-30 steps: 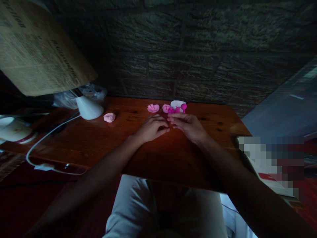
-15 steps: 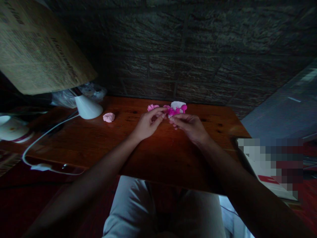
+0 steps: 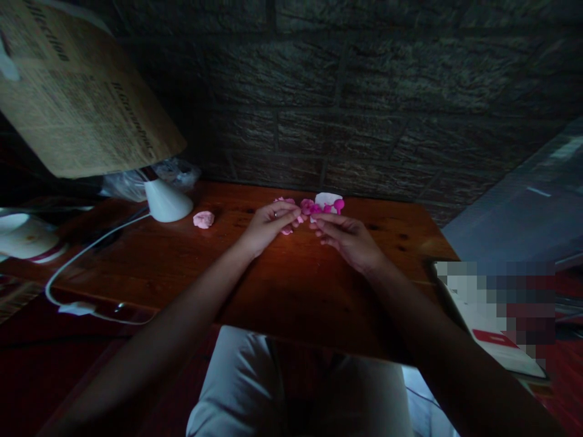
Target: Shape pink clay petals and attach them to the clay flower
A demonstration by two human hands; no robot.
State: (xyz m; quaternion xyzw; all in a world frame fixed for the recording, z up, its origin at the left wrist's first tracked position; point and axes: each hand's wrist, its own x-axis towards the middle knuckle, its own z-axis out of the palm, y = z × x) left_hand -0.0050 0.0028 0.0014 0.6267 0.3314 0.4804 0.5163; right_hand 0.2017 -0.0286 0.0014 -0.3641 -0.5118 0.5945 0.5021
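My left hand [image 3: 269, 227] is closed in a pinch, with a small pink piece [image 3: 299, 219] at its fingertips. Facing it, my right hand [image 3: 348, 238] also pinches thumb against fingers; what lies between them is too small to tell. Just beyond the fingertips are bright pink ruffled pieces [image 3: 308, 207], a magenta item with a round end [image 3: 339, 205] and a white piece [image 3: 326, 198]. Partly hidden behind my left hand is more pink ruffled material [image 3: 285, 201]. A pale pink lump [image 3: 203, 220] rests apart on the left.
On the wooden table [image 3: 291, 285], a lamp with a white base [image 3: 168, 201] and printed paper shade [image 3: 95, 97] stands left, its white cable [image 3: 73, 261] trailing forward. Beside it are crumpled clear plastic [image 3: 122, 185] and a white container [image 3: 27, 235]. A dark brick wall [image 3: 291, 91] rises behind.
The view has tilted and shifted slightly. My left fingers have drawn together lower down, and a pink piece now shows at their tips. My right hand keeps its pinch in nearly the same place.
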